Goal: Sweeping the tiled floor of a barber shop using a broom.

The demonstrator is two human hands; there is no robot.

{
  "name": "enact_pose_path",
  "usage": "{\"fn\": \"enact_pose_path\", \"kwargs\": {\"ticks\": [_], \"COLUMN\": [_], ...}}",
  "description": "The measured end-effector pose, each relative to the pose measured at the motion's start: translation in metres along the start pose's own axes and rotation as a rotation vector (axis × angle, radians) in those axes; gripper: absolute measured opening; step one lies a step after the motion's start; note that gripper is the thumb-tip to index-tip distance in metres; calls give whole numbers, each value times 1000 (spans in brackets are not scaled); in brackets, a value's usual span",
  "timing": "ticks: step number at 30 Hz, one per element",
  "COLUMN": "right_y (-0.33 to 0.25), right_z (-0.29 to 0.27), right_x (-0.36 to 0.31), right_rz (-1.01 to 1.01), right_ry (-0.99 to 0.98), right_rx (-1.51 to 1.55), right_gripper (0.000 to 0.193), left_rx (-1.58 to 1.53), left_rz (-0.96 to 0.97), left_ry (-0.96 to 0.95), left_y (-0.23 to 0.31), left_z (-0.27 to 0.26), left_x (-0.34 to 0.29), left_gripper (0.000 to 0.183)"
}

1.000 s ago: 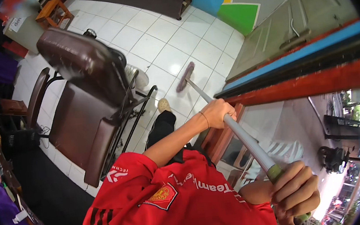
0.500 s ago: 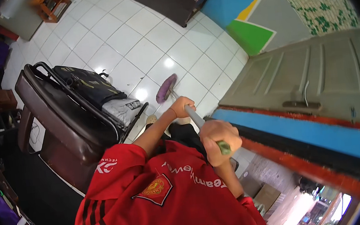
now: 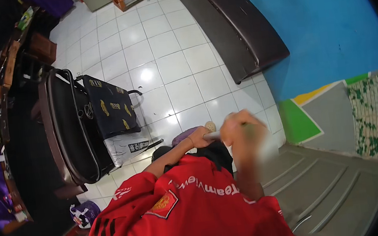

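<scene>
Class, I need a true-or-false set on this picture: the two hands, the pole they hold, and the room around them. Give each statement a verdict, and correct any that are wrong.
1. Both the left hand and the right hand are on the pole. True.
2. The right hand is nearer the tool head than the left hand is. False: the left hand is nearer the tool head.
3. The floor is laid with pale tiles. True.
4. The person's shirt is plain yellow. False: the shirt is red, with printed marks.
5. The long dark bench stands alongside the blue wall. True.
6. The tool head is bright green. False: it is purple.
</scene>
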State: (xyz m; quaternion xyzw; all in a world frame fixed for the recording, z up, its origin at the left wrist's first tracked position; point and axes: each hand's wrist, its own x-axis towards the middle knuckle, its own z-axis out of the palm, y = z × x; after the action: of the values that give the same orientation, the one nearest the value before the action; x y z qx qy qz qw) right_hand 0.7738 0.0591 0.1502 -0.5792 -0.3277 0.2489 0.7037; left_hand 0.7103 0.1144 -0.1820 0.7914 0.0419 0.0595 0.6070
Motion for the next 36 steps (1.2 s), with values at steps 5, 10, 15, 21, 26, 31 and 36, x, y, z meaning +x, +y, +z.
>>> {"fn": "enact_pose_path", "kwargs": {"ticks": [5,10,15,21,26,31,36], "right_y": [-76,-72,2,107,127,129,139], "right_z": [-104,-144,-118,-80,-58,2,79], "right_x": [46,104,155,243,339,444,503], "right_rz": [-391,-473,-467,-525,-309,-196,-173], "right_ry": [-186,-308,-373,-366,-204,-362,-598], "right_rx": [276,169,142,-122,185,204,182], "right_gripper": [13,19,20,15,19,28,13], "left_rx": [144,238,247,315,209,114,28], "left_rz": [228,48,115,-28,46,39,-9], "left_ry": [-148,130,327,398,416,486,584], "left_y": [101,128,50,-67,-96,-102,-109], "left_z": [-30,-77,-139,-192,-246,-326,-390], "left_x": [99,181,222,255,311,337,316], "left_gripper": [19,26,29,27,31,36,34]}}
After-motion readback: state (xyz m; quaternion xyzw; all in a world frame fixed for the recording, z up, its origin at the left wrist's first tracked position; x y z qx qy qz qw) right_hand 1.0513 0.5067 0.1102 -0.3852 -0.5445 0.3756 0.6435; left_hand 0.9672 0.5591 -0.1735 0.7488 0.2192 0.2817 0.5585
